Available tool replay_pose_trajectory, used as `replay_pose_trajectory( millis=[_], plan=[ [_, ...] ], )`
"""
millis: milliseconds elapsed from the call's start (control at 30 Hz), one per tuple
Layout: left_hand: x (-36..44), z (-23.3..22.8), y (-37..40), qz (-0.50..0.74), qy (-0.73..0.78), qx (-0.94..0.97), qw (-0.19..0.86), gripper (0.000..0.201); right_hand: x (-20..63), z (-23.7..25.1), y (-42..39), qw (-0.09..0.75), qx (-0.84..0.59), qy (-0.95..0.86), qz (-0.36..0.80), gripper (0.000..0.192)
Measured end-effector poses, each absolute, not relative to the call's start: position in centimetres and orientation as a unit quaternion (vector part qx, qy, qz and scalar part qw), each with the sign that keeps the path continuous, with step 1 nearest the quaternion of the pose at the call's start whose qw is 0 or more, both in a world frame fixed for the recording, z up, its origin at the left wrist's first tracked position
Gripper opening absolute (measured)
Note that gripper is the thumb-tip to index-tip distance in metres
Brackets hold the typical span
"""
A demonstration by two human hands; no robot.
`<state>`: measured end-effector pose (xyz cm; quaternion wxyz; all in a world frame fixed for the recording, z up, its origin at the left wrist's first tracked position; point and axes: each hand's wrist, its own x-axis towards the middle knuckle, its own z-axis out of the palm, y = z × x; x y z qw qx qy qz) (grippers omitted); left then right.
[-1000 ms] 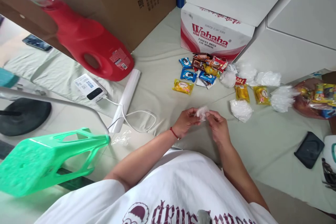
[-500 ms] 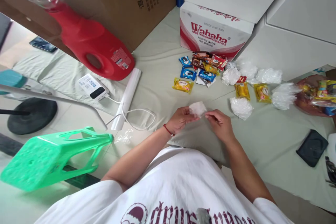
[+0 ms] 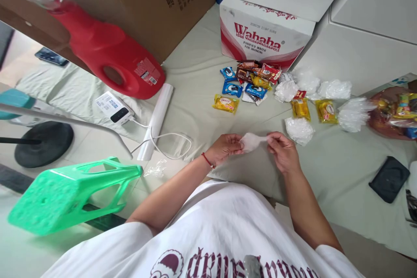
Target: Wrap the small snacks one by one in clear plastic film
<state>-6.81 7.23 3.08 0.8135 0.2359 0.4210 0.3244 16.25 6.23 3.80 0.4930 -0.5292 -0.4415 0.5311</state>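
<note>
A thin, whitish plastic bag [image 3: 251,142], partly folded, is stretched between my two hands just in front of my shirt. My left hand [image 3: 224,150], with a red cord on its wrist, pinches the bag's wider end between thumb and fingers. On the other side, my right hand [image 3: 284,152] grips a corner drawn out into a narrow strip. Past my hands lies a yellow snack packet [image 3: 225,104] on the pale green cloth. A crumpled clear plastic bundle [image 3: 299,130] rests beyond my right hand.
Blue, brown and red snack packets [image 3: 232,89] are heaped before a Wahaha carton [image 3: 265,30]. More plastic bundles [image 3: 353,115] lie to the right, near a black pouch [image 3: 389,179]. Leftward are a red jug [image 3: 112,54], a cabled power bank [image 3: 114,107] and a green stool [image 3: 48,195].
My right hand has moved away to the right, pulling out one corner of the bag into a strip. My left hand keeps its pinch on the other end.
</note>
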Motion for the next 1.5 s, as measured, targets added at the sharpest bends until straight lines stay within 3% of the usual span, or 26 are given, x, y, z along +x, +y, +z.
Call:
replay_pose_trajectory(
  millis=[167, 300, 367, 467, 567, 767, 967, 1067, 1133, 1233, 1367, 1500],
  plan=[
    [-7.6, 2.5, 7.5, 0.311, 0.497, 0.299, 0.753, 0.044, 16.7, 4.2, 6.3, 0.486, -0.579, -0.247, 0.606, 0.048],
    [-6.5, 3.9, 6.4, 0.45, 0.593, 0.414, 0.524, 0.031, 16.1, 4.6, 5.8, 0.488, -0.603, -0.263, 0.573, 0.051],
    [-5.3, 4.8, 5.7, 0.463, 0.568, 0.478, 0.484, 0.025, 15.4, 5.0, 5.4, 0.496, -0.609, -0.296, 0.544, 0.048],
    [-3.3, 5.2, 5.4, 0.426, 0.524, 0.516, 0.527, 0.02, 14.5, 6.0, 4.8, 0.484, -0.598, -0.328, 0.548, 0.046],
    [-2.8, 4.7, 6.0, 0.435, 0.511, 0.425, 0.608, 0.02, 15.3, 7.0, 4.8, 0.478, -0.587, -0.307, 0.576, 0.047],
    [-4.8, 3.5, 6.7, 0.412, 0.417, 0.237, 0.775, 0.048, 20.3, 6.1, 6.0, 0.436, -0.619, -0.315, 0.572, 0.049],
    [-3.7, 3.1, 6.4, 0.461, 0.444, 0.252, 0.726, 0.043, 19.4, 4.9, 4.9, 0.448, -0.669, -0.491, 0.334, 0.049],
    [-3.2, 3.2, 6.4, 0.476, 0.447, 0.278, 0.705, 0.039, 16.7, 4.1, 4.3, 0.381, -0.641, -0.557, 0.366, 0.052],
    [-3.5, 3.3, 6.5, 0.485, 0.449, 0.282, 0.695, 0.038, 15.5, 3.5, 4.3, 0.36, -0.631, -0.548, 0.415, 0.042],
    [-4.7, 3.3, 6.9, 0.505, 0.467, 0.269, 0.675, 0.037, 15.9, 3.3, 4.8, 0.421, -0.633, -0.465, 0.453, 0.031],
    [-6.6, 2.7, 7.7, 0.533, 0.489, 0.248, 0.644, 0.038, 20.3, 3.7, 4.7, 0.518, -0.637, -0.34, 0.458, 0.039],
    [-7.3, 1.9, 8.4, 0.542, 0.488, 0.245, 0.64, 0.041, 24.9, 3.6, 3.4, 0.473, -0.705, -0.333, 0.41, 0.047]
  ],
)
